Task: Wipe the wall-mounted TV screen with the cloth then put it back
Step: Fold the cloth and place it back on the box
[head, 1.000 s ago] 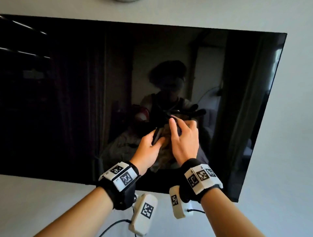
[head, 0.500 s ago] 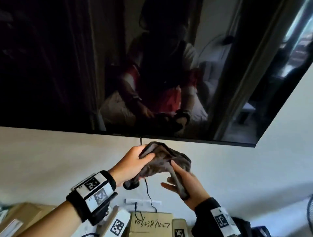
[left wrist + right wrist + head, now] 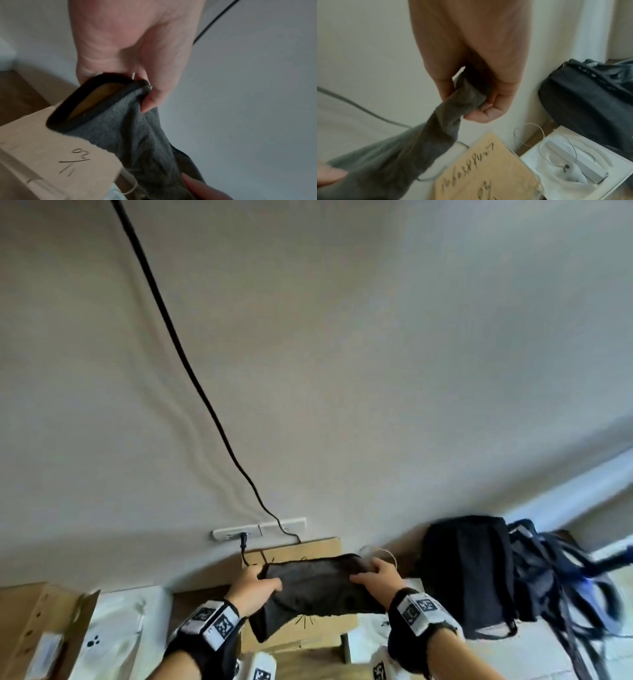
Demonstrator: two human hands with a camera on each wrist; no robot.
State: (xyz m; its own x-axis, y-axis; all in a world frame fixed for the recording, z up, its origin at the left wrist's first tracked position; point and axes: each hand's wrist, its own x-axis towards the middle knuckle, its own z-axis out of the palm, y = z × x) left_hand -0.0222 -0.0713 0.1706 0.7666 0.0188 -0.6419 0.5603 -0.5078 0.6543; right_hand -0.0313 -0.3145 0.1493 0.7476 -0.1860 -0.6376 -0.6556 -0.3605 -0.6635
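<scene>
floor [image 3: 582, 655]: pale, bare patch near right
cardboard boxes [image 3: 294, 553]: centre, against the wall; another at near left
white packages [image 3: 116, 635]: between the boxes
black backpack [image 3: 469, 573]: right, against the wall

Cloth [image 3: 315, 587] stretched between left hand [image 3: 251, 589] and right hand [image 3: 378, 580], above cardboard box [image 3: 301, 625], backpack [image 3: 469, 573] right

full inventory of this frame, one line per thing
cloth: 1, dark grey, stretched between both hands above the boxes
cardboard box: several, brown, on the floor by the wall
black cable: 1, runs down the wall to the socket strip
socket strip: 1, white, low on the wall
backpack: 1, black, right, against the wall
white box: 1, open, beside the backpack
left hand: grips cloth's left end
right hand: grips cloth's right end
</scene>
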